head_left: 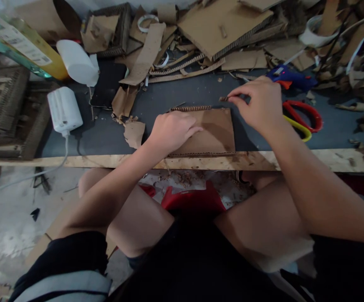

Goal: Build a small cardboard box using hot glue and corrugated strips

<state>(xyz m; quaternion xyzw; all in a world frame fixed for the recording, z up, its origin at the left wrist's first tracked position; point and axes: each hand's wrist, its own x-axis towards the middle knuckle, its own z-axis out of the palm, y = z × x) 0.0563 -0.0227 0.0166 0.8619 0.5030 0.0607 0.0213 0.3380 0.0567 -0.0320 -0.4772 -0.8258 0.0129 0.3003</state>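
A flat rectangular piece of cardboard [218, 132] lies near the table's front edge, with a narrow corrugated strip [194, 108] standing along its far side. My left hand [174, 130] rests over its left part, fingers bent and thumb stretched across the top, holding it down. Between thumb and fingertips, my right hand [259, 102] pinches a small scrap of corrugated cardboard [223, 99] just beyond the piece's far right corner. Behind that hand lies a blue glue gun [295, 77] with an orange trigger. Scissors with red and yellow handles [307, 117] are beside my right wrist.
Cardboard sheets [222, 27] and loose strips crowd the back. On the left are a white power adapter [64, 110] with a cable, a black phone [109, 86], a white container [77, 62], a bottle [27, 46] and stacked cardboard frames [3, 100]. A tape roll [318, 31] sits back right.
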